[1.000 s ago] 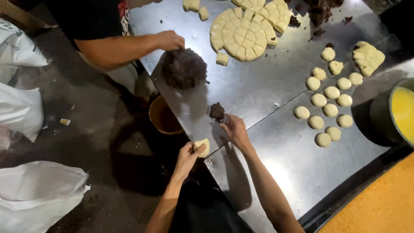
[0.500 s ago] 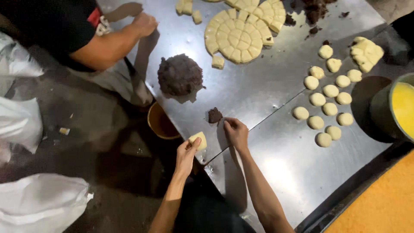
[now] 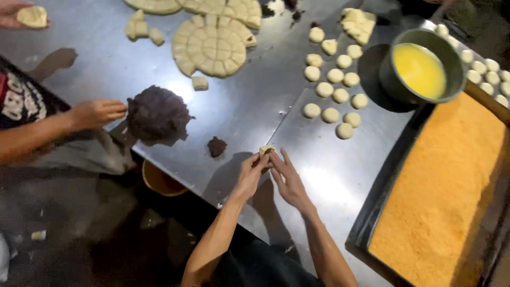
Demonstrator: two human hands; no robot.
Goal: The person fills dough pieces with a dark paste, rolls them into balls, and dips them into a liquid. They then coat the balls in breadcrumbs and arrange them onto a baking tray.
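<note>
My left hand point(image 3: 252, 171) and my right hand point(image 3: 287, 178) meet over the steel table point(image 3: 265, 106), both pinching one small piece of pale dough point(image 3: 265, 150) with dark filling in it. A small lump of dark filling point(image 3: 217, 146) lies on the table just left of my hands. A big mound of the same dark filling point(image 3: 156, 114) sits further left, with another person's hand point(image 3: 98, 113) touching its side.
Several round dough balls point(image 3: 332, 95) lie in rows ahead. A scored dough disc point(image 3: 210, 48) lies at the back. A pot of yellow liquid point(image 3: 422, 69) stands at the right, beside a tray of orange crumbs point(image 3: 446, 196). A brown bowl point(image 3: 159, 180) sits below the table edge.
My left hand brought the dough piece up over the table and my right hand joined it with filling. The other person's hand moved to the big mound. The view shifted right.
</note>
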